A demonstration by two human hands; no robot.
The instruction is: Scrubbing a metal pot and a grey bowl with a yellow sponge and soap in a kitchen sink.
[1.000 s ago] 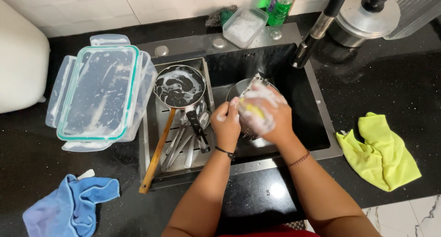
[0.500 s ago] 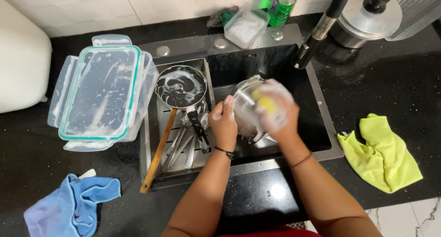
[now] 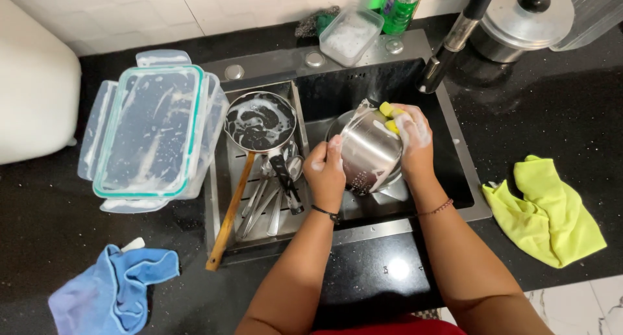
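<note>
While my left hand point(image 3: 326, 173) curls tight around the steel bowl point(image 3: 368, 150) over the sink point(image 3: 454, 179), it tips sideways. My right hand point(image 3: 413, 140) bends over its top edge, fingers squeezing a yellow sponge point(image 3: 389, 117).

Left hand point(image 3: 326, 173): grips the near rim of a steel colander point(image 3: 370, 152), tilted over the sink point(image 3: 467, 198).
Right hand point(image 3: 413, 139): soapy, presses a yellow sponge point(image 3: 388, 116) on the colander's far side.
Drain rack: a sudsy saucepan point(image 3: 259, 122) with a wooden handle, cutlery point(image 3: 269, 192) beside it.
Counter: a soapy lidded container point(image 3: 150, 130) at left, a blue cloth point(image 3: 113, 289), a yellow cloth point(image 3: 551, 211).
</note>
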